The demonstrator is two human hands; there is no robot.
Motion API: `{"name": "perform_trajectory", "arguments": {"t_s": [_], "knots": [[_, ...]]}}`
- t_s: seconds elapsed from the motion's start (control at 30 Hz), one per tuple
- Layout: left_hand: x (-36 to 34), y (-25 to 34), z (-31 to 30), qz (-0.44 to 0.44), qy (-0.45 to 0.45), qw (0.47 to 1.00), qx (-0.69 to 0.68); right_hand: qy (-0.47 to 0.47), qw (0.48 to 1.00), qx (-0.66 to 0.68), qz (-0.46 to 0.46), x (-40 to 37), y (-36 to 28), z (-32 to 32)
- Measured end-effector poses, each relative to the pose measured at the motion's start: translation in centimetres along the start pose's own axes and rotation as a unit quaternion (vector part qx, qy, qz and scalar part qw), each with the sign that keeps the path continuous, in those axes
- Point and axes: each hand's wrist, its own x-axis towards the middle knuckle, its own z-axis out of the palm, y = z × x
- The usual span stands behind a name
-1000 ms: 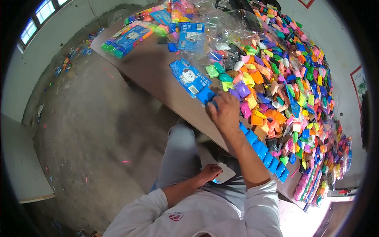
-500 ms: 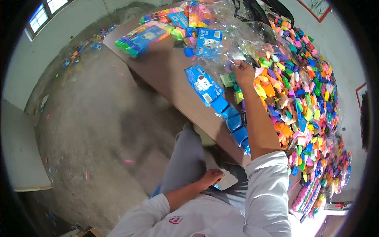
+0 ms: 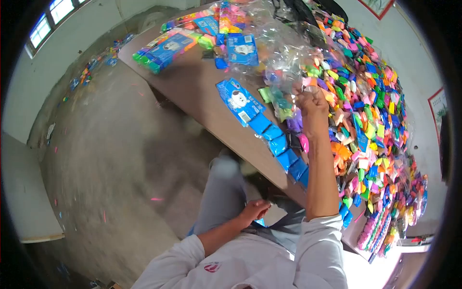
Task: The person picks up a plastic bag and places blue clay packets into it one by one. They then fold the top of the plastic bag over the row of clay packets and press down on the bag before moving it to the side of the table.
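Note:
My right hand (image 3: 313, 100) reaches over the table beside the heap, its fingers pinched on a clear plastic bag (image 3: 285, 65). Part of the bag lies over small green packets (image 3: 283, 102). Just below that hand lie a purple packet (image 3: 294, 120) and a pink one (image 3: 303, 143). Left of my right forearm, a blue card with a white cartoon dog (image 3: 238, 99) lies above a strip of blue packets (image 3: 277, 144). My left hand (image 3: 255, 211) rests low by my lap with its fingers curled; whatever they may hold is hidden.
A large heap of small colourful packets (image 3: 370, 111) covers the table's right side. More blue dog cards (image 3: 242, 49) and filled bags (image 3: 166, 49) lie at the far end. A black bag (image 3: 301, 12) sits at the back. Loose packets (image 3: 86, 74) lie on the floor by the wall.
My right hand has shifted slightly down, and the clear bag now stretches over the green packets. The purple and pink packets have come into sight. My left hand stays by my lap.

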Motion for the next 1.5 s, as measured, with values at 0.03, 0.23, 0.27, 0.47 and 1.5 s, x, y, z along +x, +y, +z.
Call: {"name": "perform_trajectory", "arguments": {"t_s": [0.03,0.23,0.27,0.47,1.5], "knots": [[-0.3,0.2,-0.1,-0.007,-0.003,1.0,0.003,-0.01,0.994,-0.093,-0.05,-1.8,-0.9,-0.1],[-2.9,3.1,-1.0,0.061,-0.03,0.996,-0.06,-0.103,0.916,-0.34,-0.188,-15.1,-5.3,-1.0],[-3.5,4.0,-1.3,0.081,-0.032,0.996,-0.001,-0.131,0.872,-0.409,-0.237,-17.0,-5.6,-1.2],[-8.0,8.8,-1.2,0.08,-0.109,0.989,-0.065,-0.128,0.822,-0.484,-0.272,-26.6,-4.9,-3.3],[-10.5,3.5,8.9,0.179,-0.015,0.94,0.291,0.059,0.951,-0.282,0.115,-44.2,-5.0,-5.4]]}}
